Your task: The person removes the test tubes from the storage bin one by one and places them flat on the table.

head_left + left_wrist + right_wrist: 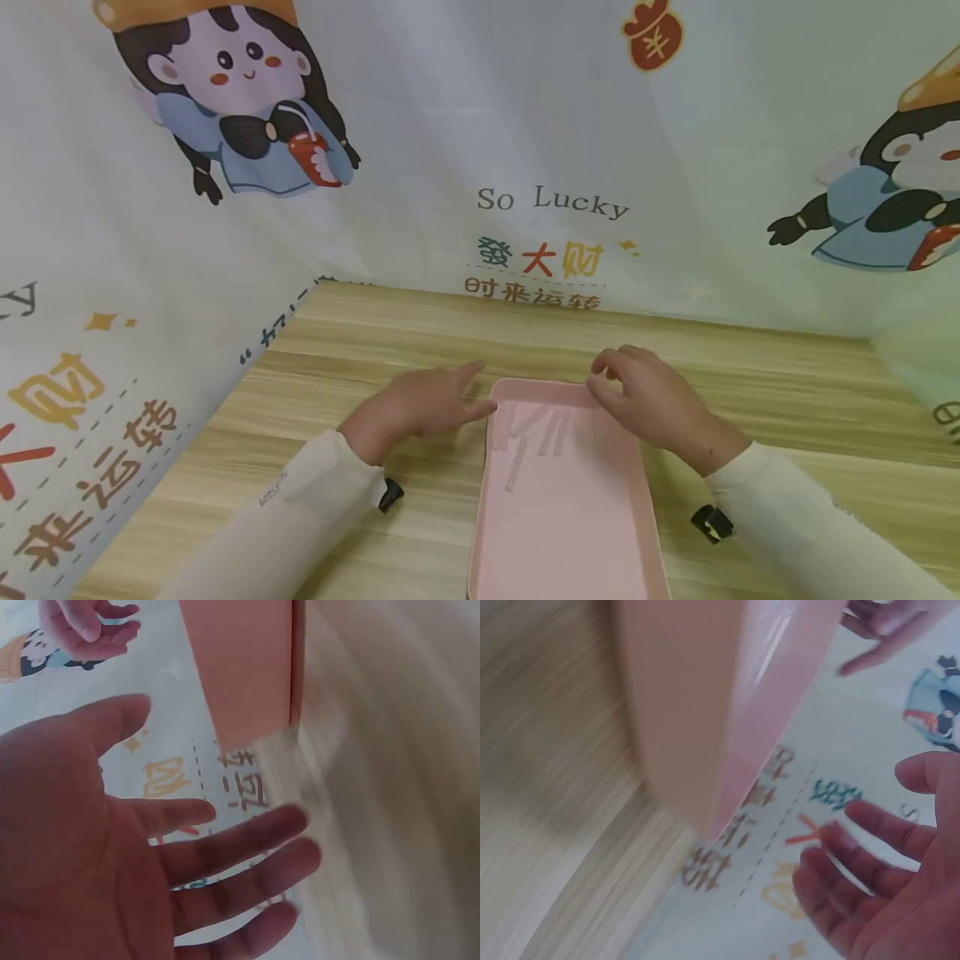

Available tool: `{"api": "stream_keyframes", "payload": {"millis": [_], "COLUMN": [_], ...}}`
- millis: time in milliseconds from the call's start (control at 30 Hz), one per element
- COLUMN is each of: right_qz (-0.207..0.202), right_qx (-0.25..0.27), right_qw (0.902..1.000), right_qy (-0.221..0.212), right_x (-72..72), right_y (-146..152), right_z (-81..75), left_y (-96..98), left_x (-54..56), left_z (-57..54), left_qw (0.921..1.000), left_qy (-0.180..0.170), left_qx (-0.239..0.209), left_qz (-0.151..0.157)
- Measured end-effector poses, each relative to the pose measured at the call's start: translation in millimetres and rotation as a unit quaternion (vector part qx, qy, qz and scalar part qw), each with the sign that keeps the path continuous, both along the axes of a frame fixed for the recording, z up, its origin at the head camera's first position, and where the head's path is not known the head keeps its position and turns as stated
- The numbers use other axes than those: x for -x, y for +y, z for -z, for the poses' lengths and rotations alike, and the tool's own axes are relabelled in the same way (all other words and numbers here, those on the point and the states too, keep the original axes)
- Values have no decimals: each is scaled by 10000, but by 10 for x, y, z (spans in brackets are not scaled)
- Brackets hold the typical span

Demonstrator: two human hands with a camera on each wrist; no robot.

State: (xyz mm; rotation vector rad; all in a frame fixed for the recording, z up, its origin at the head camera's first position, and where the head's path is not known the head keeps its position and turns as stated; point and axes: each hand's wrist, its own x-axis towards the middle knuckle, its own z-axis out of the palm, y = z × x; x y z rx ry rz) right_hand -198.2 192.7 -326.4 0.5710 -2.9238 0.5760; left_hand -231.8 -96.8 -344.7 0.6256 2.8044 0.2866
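A shallow pink tray (566, 533) lies on the wooden table, and several thin clear sticks or tubes (517, 463) are in its far part. My left hand (423, 404) hovers by the tray's far left corner with fingers spread; its left wrist view shows an empty palm (82, 847). At the far right corner is my right hand (652, 396), fingers loosely bent. Seen from the right wrist, that hand (889, 877) holds nothing and stands apart from the tray's side wall (682, 697). What exactly the sticks are cannot be told.
The wood-grain table (360, 333) meets a printed cloth (420, 150) that hangs behind it and on both sides. Dark wrist devices (711, 523) sit at the cuffs of both pale sleeves (810, 517).
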Motion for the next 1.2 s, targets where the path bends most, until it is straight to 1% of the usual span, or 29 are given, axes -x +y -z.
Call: {"api": "stream_keyframes", "payload": {"millis": [67,100,233,400,500,633,800,900,1033,1100,1200], "right_qz": [-151,-223,-377,-437,-406,-337,-447,-536,-614,-595,-555], "right_qx": [96,108,56,-66,28,265,359,585,879,882,758], "right_qw": [9997,9994,9979,9961,9944,9934,9947,9919,9863,9861,9863], "right_qy": [-156,-234,-531,-766,-972,-1060,-860,-995,-1251,-1278,-1358], "right_x": [-9,-9,8,78,94,84,44,23,33,54,87], "right_y": [-72,-104,-189,-227,-245,-269,-256,-231,-217,-218,-215], "right_z": [-19,-19,35,176,270,379,496,546,588,601,597], "left_y": [5,3,-10,-4,15,31,24,19,0,-8,-8], "left_x": [-28,-34,-33,-23,-33,-45,-82,-100,-86,-65,-37], "left_z": [48,75,175,233,247,294,374,389,387,386,373], "left_qw": [9992,9987,9957,9911,9866,9798,9775,9765,9765,9772,9757], "left_qy": [-249,-310,-427,-501,-700,-984,-1115,-1182,-1177,-1148,-1191], "left_qx": [-297,-392,-807,-1215,-1454,-1714,-1731,-1743,-1751,-1733,-1778], "left_qz": [98,128,188,232,230,309,460,468,437,429,468]}}
